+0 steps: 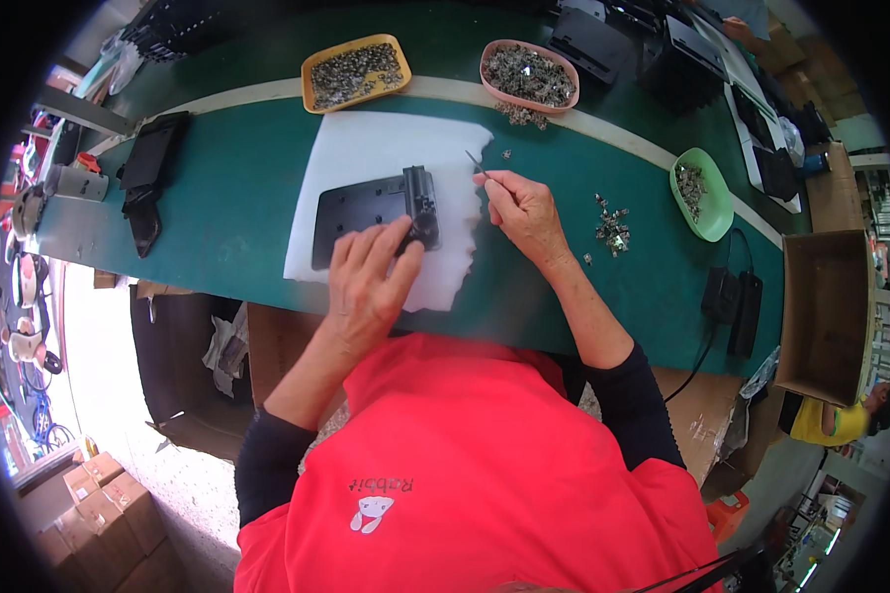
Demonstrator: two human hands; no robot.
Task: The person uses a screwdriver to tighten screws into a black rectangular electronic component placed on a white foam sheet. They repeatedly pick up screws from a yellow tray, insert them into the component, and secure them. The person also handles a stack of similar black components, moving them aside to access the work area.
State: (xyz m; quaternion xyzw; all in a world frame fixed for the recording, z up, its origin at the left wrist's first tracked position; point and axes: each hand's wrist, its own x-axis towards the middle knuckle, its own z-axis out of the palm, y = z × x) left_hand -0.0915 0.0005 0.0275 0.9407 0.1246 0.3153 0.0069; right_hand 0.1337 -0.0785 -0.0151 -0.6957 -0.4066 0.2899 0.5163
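A black plastic part (364,210) with a flat plate and a raised, ribbed bar along its right side lies on a white foam sheet (381,143). My left hand (368,282) comes over its near right end, index finger and thumb gripping it by the bar. To the right, my right hand (524,212) pinches a thin, pointed metal tool (476,162) between thumb and forefinger. The tool's tip points up and left, apart from the part. Near it lies one small metal piece (507,154), and a loose heap of small metal pieces (613,229) sits farther right on the green table.
Along the back stand a yellow tray (309,89) and a pink tray (486,71) of small metal pieces. A green bowl (719,212) of them is at right, near a black power adapter (721,295). Another black part (154,158) lies left. An open carton (826,311) flanks the table's right end.
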